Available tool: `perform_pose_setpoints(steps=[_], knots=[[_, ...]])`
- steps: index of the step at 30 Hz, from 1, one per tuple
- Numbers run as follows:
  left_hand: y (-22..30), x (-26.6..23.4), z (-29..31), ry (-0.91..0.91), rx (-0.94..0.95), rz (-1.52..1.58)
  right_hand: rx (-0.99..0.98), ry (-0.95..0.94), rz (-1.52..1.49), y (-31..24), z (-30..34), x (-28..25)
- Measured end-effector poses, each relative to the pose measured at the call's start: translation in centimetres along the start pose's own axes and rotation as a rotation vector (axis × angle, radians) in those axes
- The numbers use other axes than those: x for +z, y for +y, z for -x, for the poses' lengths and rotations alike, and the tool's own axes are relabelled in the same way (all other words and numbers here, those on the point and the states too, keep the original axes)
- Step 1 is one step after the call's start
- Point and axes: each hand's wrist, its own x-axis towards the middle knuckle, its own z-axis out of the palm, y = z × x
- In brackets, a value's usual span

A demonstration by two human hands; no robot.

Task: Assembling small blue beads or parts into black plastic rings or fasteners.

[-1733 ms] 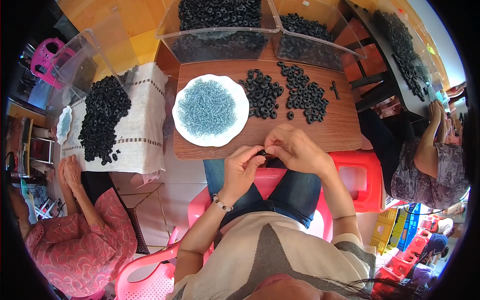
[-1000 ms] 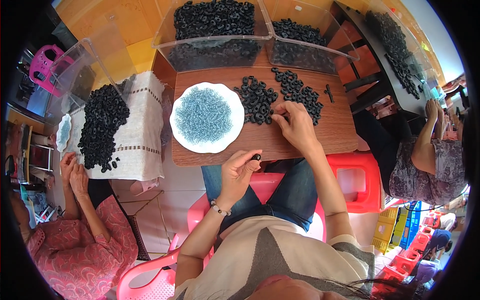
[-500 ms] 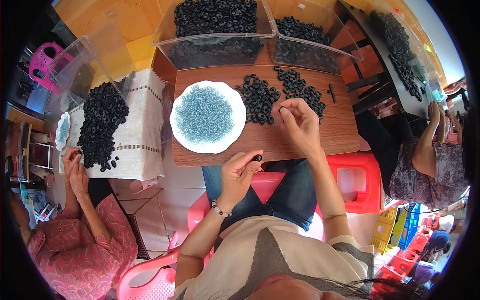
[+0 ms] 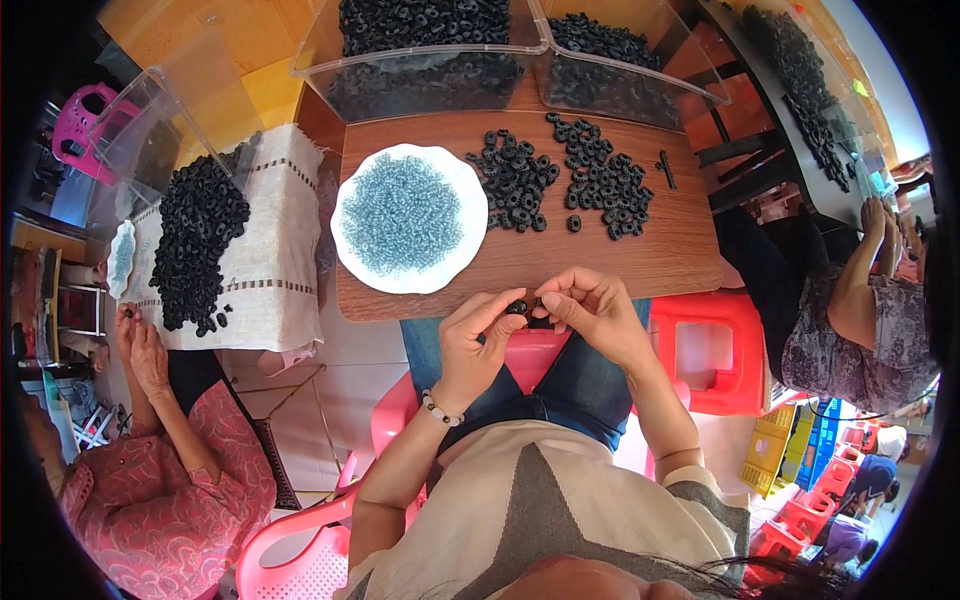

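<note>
Just beyond the near edge of the brown table, my two hands meet over my lap. My left hand (image 4: 477,335) pinches a small black ring-like plastic part (image 4: 517,307) between thumb and fingers. Close beside it, my right hand (image 4: 598,318) is pinched on a dark bit, mostly hidden by the fingertips. Whether the two pieces touch, I cannot tell. A scalloped white plate (image 4: 474,235) on the table holds a heap of tiny clear bluish pieces. To its right lie two loose groups of black plastic parts (image 4: 518,180), with one part (image 4: 574,224) apart from them.
Clear plastic bins (image 4: 420,50) of black parts stand along the table's far side. A thin black stick-like piece (image 4: 667,170) lies at the right. Left, a co-worker's hands (image 4: 145,350) work beside a cloth-covered table (image 4: 285,230). A red stool (image 4: 735,350) stands at the right.
My right hand has come from the black parts down and left, next to my left hand. My left hand still holds its black part. The view has shifted slightly.
</note>
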Motion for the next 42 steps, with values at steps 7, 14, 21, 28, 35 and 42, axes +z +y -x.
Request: perform_pose_setpoints(steps=[7,14,21,28,35,42], knots=[[0.4,0.1,-0.1,-0.022,0.078,-0.041,0.003,-0.021,-0.041,-0.2,0.5,0.3],[0.9,0.0,0.0,-0.039,0.104,-0.103,0.036,-0.032,0.045,0.3,0.5,-0.1],[0.5,0.1,0.1,-0.03,0.132,-0.097,0.02,0.013,0.032,-0.7,1.1,0.0],[0.5,0.3,0.1,-0.021,0.199,-0.153,0.02,0.015,0.161,-1.0,1.3,0.4],[0.1,0.5,0.5,-0.044,0.232,-0.219,-0.041,0.023,0.422,-1.3,1.6,0.7],[-0.3,1.0,1.0,-0.008,0.246,-0.196,-0.091,0.051,0.375,-0.4,1.6,1.1]])
